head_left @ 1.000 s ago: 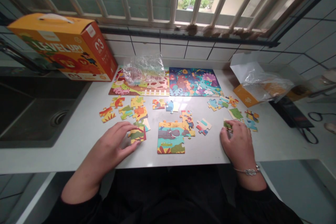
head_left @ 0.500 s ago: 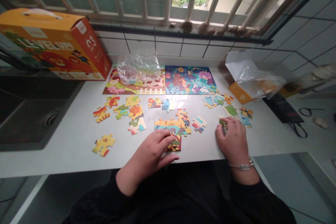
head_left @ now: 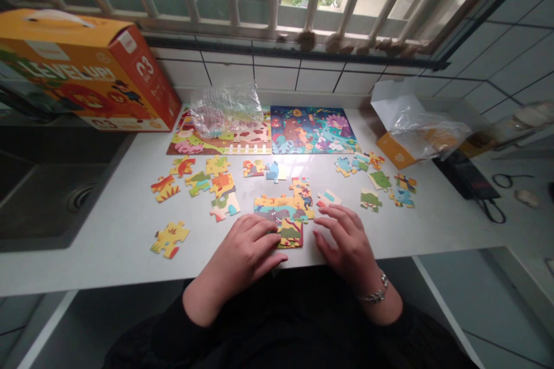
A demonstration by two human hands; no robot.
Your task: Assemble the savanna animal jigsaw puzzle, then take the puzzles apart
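Note:
A partly joined puzzle [head_left: 277,207] lies near the front of the counter, with joined pieces running up its right side. My left hand [head_left: 244,248] rests over its lower left part, fingers stretched and thumb apart. Its fingertips touch the left edge of a green-and-yellow puzzle piece [head_left: 291,233] and hide part of the picture beneath. On the other side, my right hand [head_left: 346,236] hovers with fingers spread and nothing in them. Just beyond its fingertips is a cream-and-red puzzle piece [head_left: 329,197], partly covered. A green puzzle piece [head_left: 371,199] lies farther right.
Loose puzzle pieces [head_left: 220,183] are scattered left and right. Two picture boards [head_left: 314,132] lie at the back, one under clear plastic wrap [head_left: 227,109]. An orange box [head_left: 86,69] stands beside the sink [head_left: 38,202]. An open carton [head_left: 396,150] and a black device [head_left: 467,181] are at right.
My right hand has let go of the green puzzle piece at right and moved left toward the joined puzzle. The green-and-yellow piece by my left hand has shifted slightly right.

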